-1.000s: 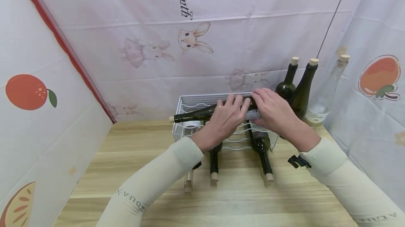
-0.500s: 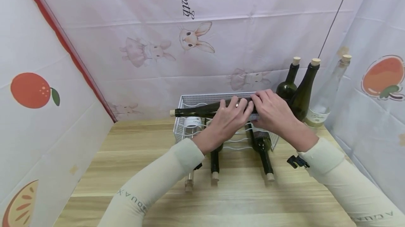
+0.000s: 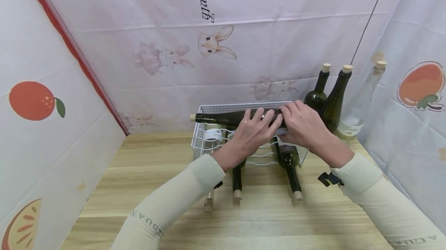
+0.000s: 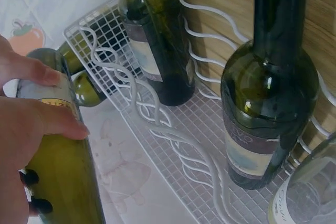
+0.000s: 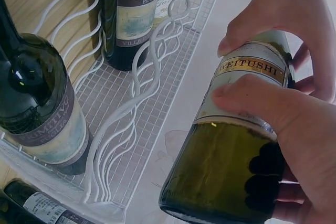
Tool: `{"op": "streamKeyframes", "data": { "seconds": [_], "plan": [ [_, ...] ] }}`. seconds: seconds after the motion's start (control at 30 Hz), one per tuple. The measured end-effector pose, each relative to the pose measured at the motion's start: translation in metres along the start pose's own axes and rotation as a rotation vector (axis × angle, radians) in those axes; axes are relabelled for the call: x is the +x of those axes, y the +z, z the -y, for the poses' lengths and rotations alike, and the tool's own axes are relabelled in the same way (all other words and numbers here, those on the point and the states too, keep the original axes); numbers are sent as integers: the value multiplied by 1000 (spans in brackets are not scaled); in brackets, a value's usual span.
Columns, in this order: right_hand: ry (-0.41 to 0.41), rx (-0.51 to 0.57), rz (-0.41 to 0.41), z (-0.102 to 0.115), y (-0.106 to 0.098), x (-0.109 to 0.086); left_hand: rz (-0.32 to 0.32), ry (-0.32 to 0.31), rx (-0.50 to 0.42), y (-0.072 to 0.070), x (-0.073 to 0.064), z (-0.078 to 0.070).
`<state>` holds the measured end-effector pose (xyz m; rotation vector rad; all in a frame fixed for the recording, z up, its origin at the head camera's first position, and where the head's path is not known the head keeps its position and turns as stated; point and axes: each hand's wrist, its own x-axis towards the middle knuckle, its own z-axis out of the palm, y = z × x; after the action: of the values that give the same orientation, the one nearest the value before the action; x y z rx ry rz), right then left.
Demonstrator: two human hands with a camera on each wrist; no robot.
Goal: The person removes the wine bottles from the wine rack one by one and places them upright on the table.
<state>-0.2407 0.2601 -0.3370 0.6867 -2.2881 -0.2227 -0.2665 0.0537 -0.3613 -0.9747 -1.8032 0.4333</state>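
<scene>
Both hands hold a dark green wine bottle (image 3: 221,118), lying crosswise above the back of a white wire wine rack (image 3: 196,141). Its corked neck points left. My left hand (image 3: 252,130) grips the middle of the bottle, and my right hand (image 3: 303,126) grips it nearer the base. Thumbs lie over its pale label (image 5: 241,66) in the right wrist view. Below, in the rack, a clear bottle (image 3: 212,134) lies at the left, with a green bottle (image 3: 237,180) beside it and another green bottle (image 3: 290,161) at the right. Their necks point toward me.
Two upright green bottles, one in front (image 3: 332,103) and one behind (image 3: 315,97), stand right of the rack beside an upright clear bottle (image 3: 359,103). Behind the rack hangs a printed curtain (image 3: 156,87). A wooden table (image 3: 265,219) carries everything.
The held bottle's corked end has swung away from me and slightly right, so the bottle now lies nearly parallel to the rack's back edge. Both hands keep their hold.
</scene>
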Motion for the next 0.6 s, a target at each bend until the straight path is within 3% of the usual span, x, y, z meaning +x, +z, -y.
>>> {"op": "streamKeyframes", "data": {
  "seconds": [0.23, 0.4, 0.6],
  "plan": [
    [-26, -56, -64, -2, -2, -6, -45, 19, 0, 2, -3, 6],
    [-47, -92, -99, -2, -3, -11, -30, 21, -20, 2, -6, 4],
    [-24, -78, -121, -6, -2, -20, -51, -13, -34, 0, -7, 2]
  ]
}}
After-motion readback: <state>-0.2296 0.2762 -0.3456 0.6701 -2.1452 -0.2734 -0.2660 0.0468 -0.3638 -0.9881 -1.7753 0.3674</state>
